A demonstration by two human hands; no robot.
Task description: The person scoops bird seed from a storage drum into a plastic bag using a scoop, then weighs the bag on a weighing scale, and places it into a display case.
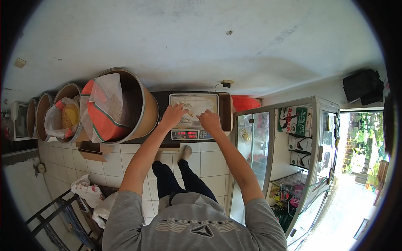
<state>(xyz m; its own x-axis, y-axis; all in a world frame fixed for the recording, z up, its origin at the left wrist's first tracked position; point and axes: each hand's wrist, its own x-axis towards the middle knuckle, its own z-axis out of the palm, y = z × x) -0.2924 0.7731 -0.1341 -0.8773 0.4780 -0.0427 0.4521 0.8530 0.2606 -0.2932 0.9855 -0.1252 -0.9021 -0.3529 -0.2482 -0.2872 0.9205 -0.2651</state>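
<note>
- A person in a grey shirt [192,221] and dark trousers [180,180] stands on a white tiled floor [113,165], both arms stretched forward.
- The left hand [173,113] lies on the near left part of a clear plastic bag [193,105], fingers spread and gripping nothing.
- The right hand [209,120] rests on the bag's near right edge with its fingers bent down. Whether it pinches the plastic cannot be told from this height.
- The bag, with something pale yellow in it, lies in the metal tray [214,98] of an electronic scale [190,134], whose red digits glow just below the hands.
- The scale sits on what looks like a dark counter [161,100] against the wall [188,42].
- Just left of it a large drum [144,109] holds an orange-and-white sack [100,111]. Smaller drums [69,90] stand in a row beyond, one with a bag of yellow grain [70,115].
- To the right stands a glass cabinet [251,142] stocked with boxes [295,121] and packets.
</note>
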